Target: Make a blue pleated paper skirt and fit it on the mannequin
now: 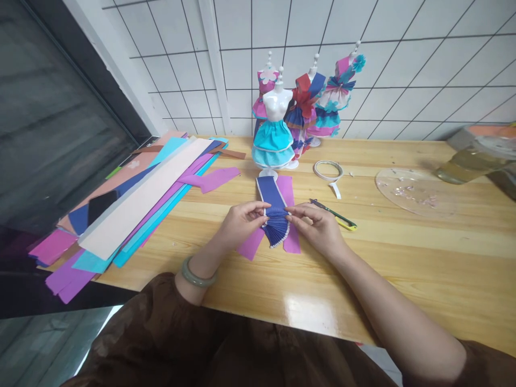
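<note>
At frame centre, left hand [250, 219] and right hand [315, 220], grips pinched closed, hold a pleated navy-blue white-edged strip [277, 230]; slackening either could unfurl its pleats.

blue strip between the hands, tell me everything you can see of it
The blue strip looks like thin paper or cloth, with white edging along its sides. Its far part looks flat; the near part is gathered into fine pleats that fan out towards the person. It slants slightly over pink strips on the wooden table, its far end close to the white base of a dress form. The left hand and right hand pinch opposite edges.
</note>
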{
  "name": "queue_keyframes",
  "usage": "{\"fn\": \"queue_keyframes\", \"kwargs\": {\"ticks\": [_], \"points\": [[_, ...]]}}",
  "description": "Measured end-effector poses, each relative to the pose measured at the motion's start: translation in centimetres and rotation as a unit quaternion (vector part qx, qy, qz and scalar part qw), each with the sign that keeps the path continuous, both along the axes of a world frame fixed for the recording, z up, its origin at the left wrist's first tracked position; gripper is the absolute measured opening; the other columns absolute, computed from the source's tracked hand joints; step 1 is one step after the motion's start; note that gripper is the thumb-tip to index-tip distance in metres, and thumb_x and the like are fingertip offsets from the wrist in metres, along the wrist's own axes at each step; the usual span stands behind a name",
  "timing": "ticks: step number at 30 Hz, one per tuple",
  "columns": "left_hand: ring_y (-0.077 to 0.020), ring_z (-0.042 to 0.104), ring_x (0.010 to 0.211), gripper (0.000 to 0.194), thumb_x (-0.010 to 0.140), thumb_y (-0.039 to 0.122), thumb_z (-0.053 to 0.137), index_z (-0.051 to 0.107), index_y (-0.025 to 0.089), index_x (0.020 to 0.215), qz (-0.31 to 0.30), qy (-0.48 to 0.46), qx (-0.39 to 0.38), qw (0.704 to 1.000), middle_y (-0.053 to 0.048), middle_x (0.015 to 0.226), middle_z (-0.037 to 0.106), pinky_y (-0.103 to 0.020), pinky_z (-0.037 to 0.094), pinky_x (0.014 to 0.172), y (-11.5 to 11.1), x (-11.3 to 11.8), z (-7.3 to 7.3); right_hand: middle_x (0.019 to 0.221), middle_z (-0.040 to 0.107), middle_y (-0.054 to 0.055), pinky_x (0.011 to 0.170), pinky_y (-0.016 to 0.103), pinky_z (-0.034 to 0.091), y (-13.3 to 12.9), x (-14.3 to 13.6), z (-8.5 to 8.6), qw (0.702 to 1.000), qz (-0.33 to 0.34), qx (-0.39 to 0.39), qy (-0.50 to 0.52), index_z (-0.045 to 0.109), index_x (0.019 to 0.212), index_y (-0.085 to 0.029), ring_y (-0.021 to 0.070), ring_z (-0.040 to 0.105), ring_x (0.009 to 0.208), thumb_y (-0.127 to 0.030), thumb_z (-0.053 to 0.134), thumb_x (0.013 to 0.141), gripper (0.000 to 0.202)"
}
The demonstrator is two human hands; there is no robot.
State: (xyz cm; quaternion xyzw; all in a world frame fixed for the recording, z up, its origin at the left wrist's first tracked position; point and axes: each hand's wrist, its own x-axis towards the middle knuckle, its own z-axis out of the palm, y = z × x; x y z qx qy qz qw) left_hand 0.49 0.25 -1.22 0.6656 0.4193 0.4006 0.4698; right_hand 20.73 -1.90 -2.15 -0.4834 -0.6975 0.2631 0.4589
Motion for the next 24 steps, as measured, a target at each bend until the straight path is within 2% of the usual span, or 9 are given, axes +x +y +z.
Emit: {"fn": "queue_keyframes", "kwargs": {"ticks": [4, 7, 16, 24], "points": [[-0.0121, 0.059, 0.072, 0.022, 0.072, 0.017, 0.063, 0.068, 0.016, 0.093, 0.020, 0.049, 0.062, 0.997, -0.004, 0.080, 0.065, -0.025, 0.050, 0.070, -0.11, 0.03, 0.48, 0.087, 0.071, 0.007, 0.077, 0.037, 0.049, 0.00, -0.03, 0.16, 1.000, -0.003, 0.012, -0.022, 0.072, 0.091, -0.023, 0.0209, 0.064, 0.082, -0.029, 0.062, 0.079, 0.017], [-0.0126, 0.061, 0.072, 0.017, 0.072, 0.017, 0.063, 0.069, 0.016, 0.089, 0.023, 0.061, 0.078, 0.995, -0.005, 0.081, 0.067, -0.026, 0.051, 0.069, -0.15, 0.04, 0.64, 0.086, 0.071, 0.007, 0.077, 0.036, 0.049, -0.02, -0.07, 0.21, 0.999, -0.005, 0.017, -0.027, 0.072, 0.088, -0.022, 0.0208, 0.064, 0.081, -0.028, 0.062, 0.079, 0.015], [-0.0143, 0.064, 0.078, 0.013, 0.074, 0.015, 0.062, 0.070, 0.016, 0.083, 0.013, 0.069, 0.129, 0.989, -0.006, 0.084, 0.068, -0.027, 0.053, 0.072, 0.18, -0.18, -0.10, 0.084, 0.070, 0.007, 0.074, 0.034, 0.050, 0.16, 0.19, -0.28, 0.998, 0.002, 0.042, -0.054, 0.069, 0.087, -0.019, 0.0189, 0.064, 0.078, -0.024, 0.061, 0.080, 0.012], [-0.0141, 0.063, 0.077, 0.009, 0.073, 0.015, 0.062, 0.069, 0.015, 0.079, 0.023, 0.078, 0.126, 0.989, -0.005, 0.081, 0.068, -0.026, 0.052, 0.071, 0.02, -0.09, 0.24, 0.082, 0.069, 0.006, 0.072, 0.033, 0.048, 0.22, 0.23, -0.20, 0.997, 0.012, 0.039, -0.064, 0.067, 0.083, -0.019, 0.0177, 0.062, 0.075, -0.023, 0.059, 0.081, 0.009]]}}
